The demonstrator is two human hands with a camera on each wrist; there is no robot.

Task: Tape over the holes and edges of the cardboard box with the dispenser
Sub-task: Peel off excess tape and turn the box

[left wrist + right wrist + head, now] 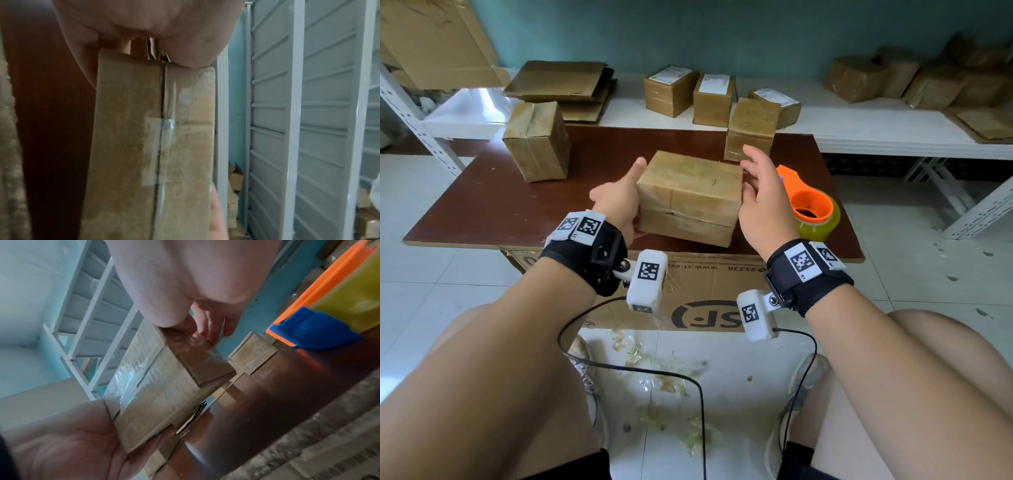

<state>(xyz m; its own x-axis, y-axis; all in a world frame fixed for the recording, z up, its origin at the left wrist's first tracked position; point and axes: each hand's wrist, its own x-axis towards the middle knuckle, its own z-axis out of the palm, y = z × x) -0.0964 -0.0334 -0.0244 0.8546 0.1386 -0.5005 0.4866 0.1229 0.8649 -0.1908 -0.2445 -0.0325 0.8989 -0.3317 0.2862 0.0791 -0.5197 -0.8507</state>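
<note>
1. We take the cardboard box (690, 197) as landmark: it sits near the front edge of the dark brown table (482, 202), centre.
2. Just right of the box, behind the right hand (763, 202), lies the orange tape dispenser (810, 202) w/ its yellowish roll; blue blade guard shows in the right wrist view.
3. Behind the box, to the right: a small taped carton (751, 130). Behind-left: a bigger taped carton (537, 140), well apart.
4. Further back, a white shelf (859, 130) carries several labelled parcels and flattened cardboard.
5. Below the table front, a printed "SF" carton (709, 291); scraps of tape litter the floor.
6. Left hand (619, 202) grips the box's left end, thumb up along the top edge, fingers underneath.
7. Right hand is relaxed, fingers spread, at the box's right end; fingertips touch the corner, nothing clasped.
8. Box looks glossy w/ clear tape over top and sides; a centre seam runs along the front face, tape patch across it.
</note>
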